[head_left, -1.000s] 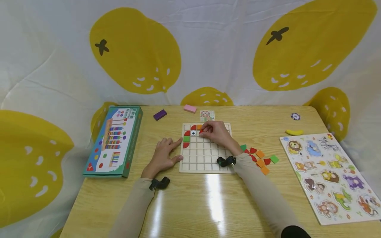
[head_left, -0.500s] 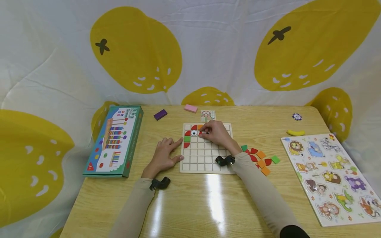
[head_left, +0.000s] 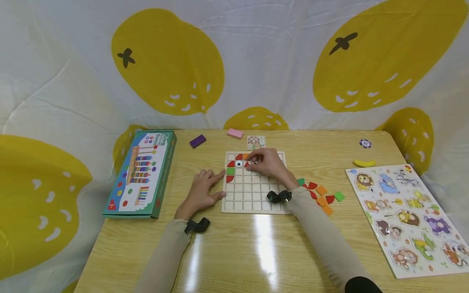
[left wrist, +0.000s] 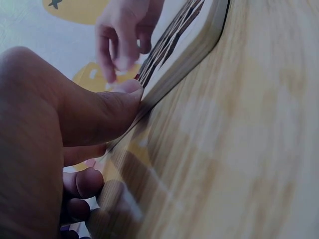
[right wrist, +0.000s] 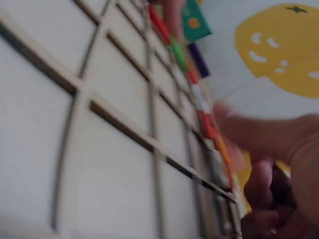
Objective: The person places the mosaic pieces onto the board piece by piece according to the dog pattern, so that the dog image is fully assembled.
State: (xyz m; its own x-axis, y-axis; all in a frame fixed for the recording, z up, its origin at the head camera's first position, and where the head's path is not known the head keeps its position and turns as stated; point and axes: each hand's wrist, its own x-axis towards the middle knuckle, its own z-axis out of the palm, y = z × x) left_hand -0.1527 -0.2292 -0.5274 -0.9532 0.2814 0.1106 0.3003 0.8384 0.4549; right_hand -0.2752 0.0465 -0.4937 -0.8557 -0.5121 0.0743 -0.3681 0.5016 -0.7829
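A pale wooden grid board (head_left: 251, 191) lies on the table. Red, orange and green tiles fill part of its upper left, with a white eye tile (head_left: 239, 164). My right hand (head_left: 269, 165) is over the upper rows, thumb and forefinger tips apart beside a red triangular tile (head_left: 247, 165) in its cell. Another eye tile (head_left: 255, 163) shows through the gap between them. In the right wrist view the thumb (right wrist: 249, 132) reaches over the tile row, other fingers bent below. My left hand (head_left: 201, 193) steadies the board's left edge, its thumb (left wrist: 117, 109) against the side.
Loose red, orange and green tiles (head_left: 321, 195) lie right of the board. A pattern card (head_left: 256, 142), pink block (head_left: 235, 133) and purple block (head_left: 198, 141) sit behind it. A game box (head_left: 141, 175) stands left; an animal puzzle (head_left: 406, 219), toy banana (head_left: 364, 163) and chip (head_left: 365, 143) lie right.
My right thumb and forefinger have eased slightly right and apart, and the red triangular tile shows more fully in its cell. The left hand stays at the board's edge.
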